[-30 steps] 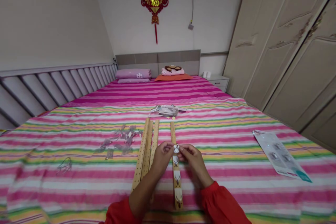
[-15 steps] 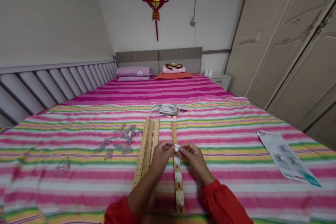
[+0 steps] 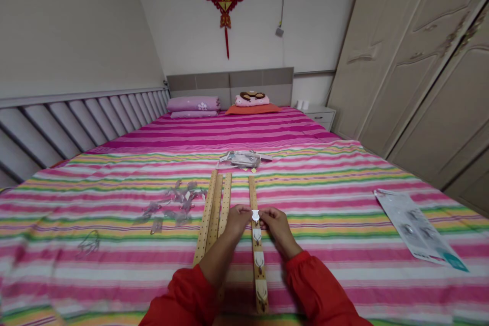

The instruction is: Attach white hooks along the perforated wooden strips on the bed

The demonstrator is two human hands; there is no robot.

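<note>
White hook (image 3: 255, 215): turned since earlier.
Left hand (image 3: 237, 221): pinching one edge.
Right hand (image 3: 276, 224): pinching the other.
Wooden strip (image 3: 252, 189): hook contact hidden.

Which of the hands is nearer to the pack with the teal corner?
Right. The right hand is to the left of the pack, not touching it; the left hand is farther left.

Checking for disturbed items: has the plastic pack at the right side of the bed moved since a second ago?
No. The plastic pack lies across the same stripes of the striped sheet; its small shift in view fits camera movement.
</note>
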